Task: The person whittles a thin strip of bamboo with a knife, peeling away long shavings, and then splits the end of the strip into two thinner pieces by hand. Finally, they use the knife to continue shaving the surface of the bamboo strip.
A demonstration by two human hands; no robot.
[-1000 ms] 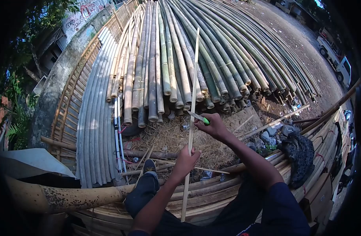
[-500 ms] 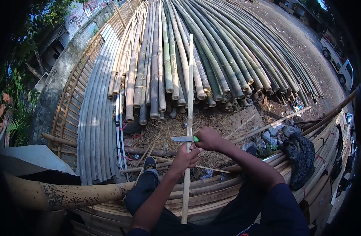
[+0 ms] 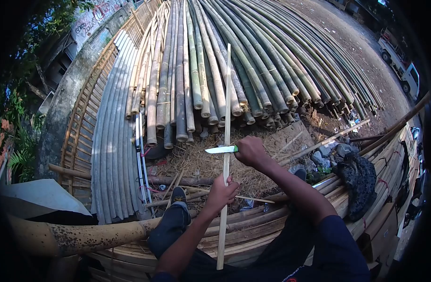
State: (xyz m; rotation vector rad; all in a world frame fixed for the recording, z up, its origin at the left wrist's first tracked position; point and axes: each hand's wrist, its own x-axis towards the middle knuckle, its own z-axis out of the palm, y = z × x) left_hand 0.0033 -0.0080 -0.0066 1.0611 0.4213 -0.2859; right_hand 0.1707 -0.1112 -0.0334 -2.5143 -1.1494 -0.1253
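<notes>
A long, pale bamboo strip point(image 3: 228, 89) runs nearly upright through the middle of the view, its lower end close to my lap. My left hand point(image 3: 220, 192) is wrapped around it below its middle. Above that, my right hand point(image 3: 251, 150) grips the green handle of a knife point(image 3: 221, 150). The bright blade points left and lies across the strip, crossing it a little above my left hand. Most of the handle is hidden inside my right fist.
A big stack of bamboo poles point(image 3: 196, 94) fills the background. Corrugated sheets point(image 3: 113, 141) lean at left beside a bamboo fence point(image 3: 79, 141). A thick bamboo pole point(image 3: 98, 235) and split bamboo lengths point(image 3: 253, 225) lie around my legs. A dark cloth point(image 3: 357, 183) hangs at right.
My right hand and the knife have moved up and away from me along the strip, opening a gap above my left hand. My left hand has lowered slightly.
</notes>
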